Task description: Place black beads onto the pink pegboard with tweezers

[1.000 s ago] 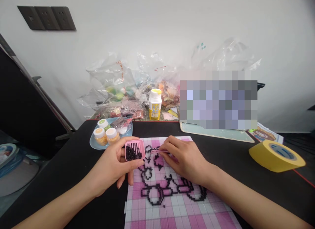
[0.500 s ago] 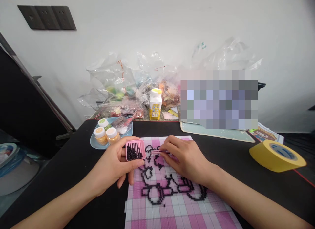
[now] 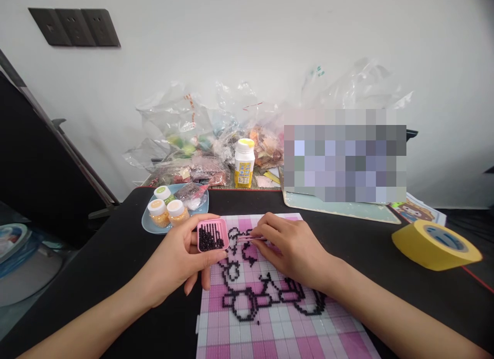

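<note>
My left hand (image 3: 175, 258) holds a small pink tray (image 3: 211, 235) with black beads in it, just above the left edge of a pink-and-white checked pegboard (image 3: 270, 328). My right hand (image 3: 291, 248) pinches pink tweezers (image 3: 247, 238), their tips pointing left toward the tray. A black bead outline (image 3: 254, 292) runs across the pegboard's middle, partly hidden under my right hand.
A blue plate (image 3: 148, 224) with small capped jars sits behind the tray. A white bottle with a yellow cap (image 3: 244, 162) stands before a heap of clear plastic bags (image 3: 200, 138). A yellow tape roll (image 3: 436, 244) lies at the right on the black table (image 3: 116, 256).
</note>
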